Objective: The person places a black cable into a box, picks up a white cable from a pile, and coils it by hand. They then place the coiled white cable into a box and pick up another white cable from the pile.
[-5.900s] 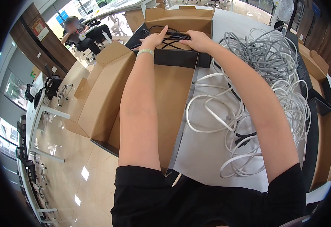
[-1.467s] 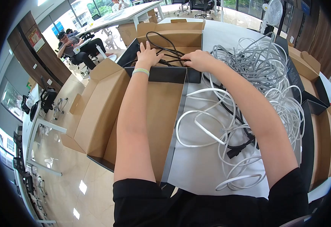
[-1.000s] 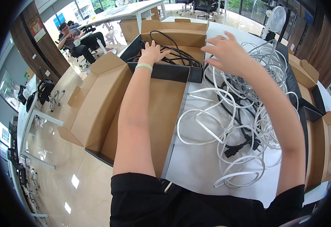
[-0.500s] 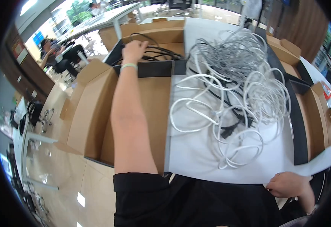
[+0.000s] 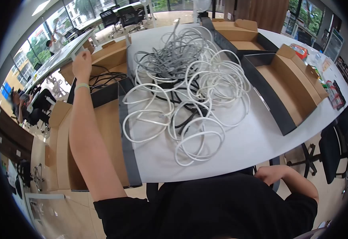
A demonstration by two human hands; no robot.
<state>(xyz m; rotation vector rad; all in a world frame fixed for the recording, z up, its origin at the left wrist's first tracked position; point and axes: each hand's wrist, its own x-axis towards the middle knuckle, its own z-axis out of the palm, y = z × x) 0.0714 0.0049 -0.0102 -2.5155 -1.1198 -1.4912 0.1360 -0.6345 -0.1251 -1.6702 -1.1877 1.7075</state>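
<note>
My left hand (image 5: 82,63) is raised at the far left with its fingers curled closed. Its palm is turned away, so I cannot make out whether anything is inside. Just right of the wrist, black cables (image 5: 108,78) lie in an open cardboard box (image 5: 119,55). My left forearm passes over a second open box (image 5: 112,127) in front of it. Low on the right, by the table's front edge, my right hand (image 5: 270,174) is closed, its fingertips partly hidden. Between the arms lie tangled grey cables (image 5: 174,55), white cables (image 5: 217,75) and a black cable (image 5: 188,123).
The white table (image 5: 237,143) has a curved front edge. On its right stand two more open boxes, one near (image 5: 287,87) and one farther back (image 5: 245,38). Red packaging (image 5: 335,95) lies at the right edge. An office chair (image 5: 331,147) stands there. Another person (image 5: 20,107) sits far left.
My left hand has come up and left, away from the black cables in the far box. The view has swung right, so the table appears farther left. My right hand stays low near the table edge.
</note>
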